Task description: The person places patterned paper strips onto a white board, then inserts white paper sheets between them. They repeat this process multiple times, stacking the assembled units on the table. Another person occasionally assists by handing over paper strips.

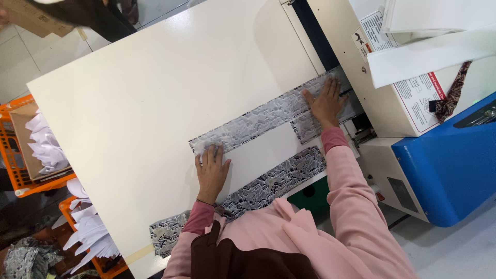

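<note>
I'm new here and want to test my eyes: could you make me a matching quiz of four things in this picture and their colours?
Things:
1. machine housing
2. crate
3. table
4. sleeve

Colours:
A. pink
B. cream
C. blue
D. orange

Pairs: 1-C, 2-D, 3-B, 4-A

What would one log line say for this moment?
left hand: flat on patterned fabric strip | right hand: flat on strip by machine | table
</note>
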A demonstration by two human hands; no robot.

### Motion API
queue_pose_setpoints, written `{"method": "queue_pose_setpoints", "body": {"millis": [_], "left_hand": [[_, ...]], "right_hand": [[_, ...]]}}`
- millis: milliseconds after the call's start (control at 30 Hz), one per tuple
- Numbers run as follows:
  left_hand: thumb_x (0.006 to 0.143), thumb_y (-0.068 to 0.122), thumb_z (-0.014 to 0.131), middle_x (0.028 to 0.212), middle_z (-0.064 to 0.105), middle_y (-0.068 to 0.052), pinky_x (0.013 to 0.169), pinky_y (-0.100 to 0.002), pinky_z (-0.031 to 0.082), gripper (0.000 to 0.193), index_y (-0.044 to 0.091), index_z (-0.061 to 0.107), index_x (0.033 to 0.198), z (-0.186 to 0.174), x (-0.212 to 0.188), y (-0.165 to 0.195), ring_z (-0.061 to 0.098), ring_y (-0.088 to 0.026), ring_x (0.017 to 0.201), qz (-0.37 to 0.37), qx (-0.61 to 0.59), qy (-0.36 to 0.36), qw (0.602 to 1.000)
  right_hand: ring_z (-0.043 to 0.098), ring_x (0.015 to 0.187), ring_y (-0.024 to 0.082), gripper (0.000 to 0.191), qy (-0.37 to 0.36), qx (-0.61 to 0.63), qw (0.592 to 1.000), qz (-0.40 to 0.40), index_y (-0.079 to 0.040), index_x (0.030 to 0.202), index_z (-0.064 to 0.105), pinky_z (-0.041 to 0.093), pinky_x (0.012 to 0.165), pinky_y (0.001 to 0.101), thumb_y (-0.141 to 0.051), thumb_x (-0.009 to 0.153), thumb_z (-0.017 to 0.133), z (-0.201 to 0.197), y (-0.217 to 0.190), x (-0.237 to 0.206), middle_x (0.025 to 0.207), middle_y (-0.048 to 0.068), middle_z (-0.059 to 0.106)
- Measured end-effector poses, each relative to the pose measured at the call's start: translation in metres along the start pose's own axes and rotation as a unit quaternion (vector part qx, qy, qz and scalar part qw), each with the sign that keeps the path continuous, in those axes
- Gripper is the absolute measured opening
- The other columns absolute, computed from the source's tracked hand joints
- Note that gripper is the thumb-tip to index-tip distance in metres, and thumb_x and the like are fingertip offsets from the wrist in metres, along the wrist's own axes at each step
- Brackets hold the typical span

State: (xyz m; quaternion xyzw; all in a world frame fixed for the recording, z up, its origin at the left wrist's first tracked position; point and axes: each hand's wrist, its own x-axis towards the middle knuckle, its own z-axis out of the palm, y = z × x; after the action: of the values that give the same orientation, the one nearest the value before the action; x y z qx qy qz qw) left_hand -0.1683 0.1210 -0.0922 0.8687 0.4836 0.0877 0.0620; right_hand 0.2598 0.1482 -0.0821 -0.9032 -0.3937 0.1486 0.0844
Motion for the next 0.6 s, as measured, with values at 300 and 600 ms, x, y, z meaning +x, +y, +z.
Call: {"method": "queue_pose_setpoints", "body": {"millis": [300, 600], "left_hand": [[0.088, 0.034, 0.076, 0.125, 0.060, -0.011, 0.105, -0.052, 0.033, 0.045, 0.010, 0.063, 0.124, -0.002, -0.016, 0.021, 0.057, -0.029, 0.117, 0.004, -0.111, -0.054, 0.992], [0.078, 0.028, 0.079, 0.088, 0.067, -0.002, 0.090, -0.041, 0.040, 0.019, 0.013, 0.070, 0.084, 0.001, -0.063, 0.039, 0.060, -0.025, 0.095, 0.065, -0.200, -0.133, 0.969]], "right_hand": [[0.022, 0.150, 0.040, 0.100, 0.104, -0.056, 0.988, -0.098, -0.001, 0.157, 0.028, 0.012, 0.111, 0.0702, -0.074, 0.095, 0.054, 0.004, 0.012, -0.026, 0.162, 0.025, 0.029], [0.061, 0.114, 0.034, 0.039, -0.119, 0.132, 0.914, -0.365, -0.009, 0.121, 0.069, 0.047, 0.100, 0.0451, -0.020, 0.086, 0.080, 0.007, 0.019, -0.167, 0.120, 0.011, 0.069]]}}
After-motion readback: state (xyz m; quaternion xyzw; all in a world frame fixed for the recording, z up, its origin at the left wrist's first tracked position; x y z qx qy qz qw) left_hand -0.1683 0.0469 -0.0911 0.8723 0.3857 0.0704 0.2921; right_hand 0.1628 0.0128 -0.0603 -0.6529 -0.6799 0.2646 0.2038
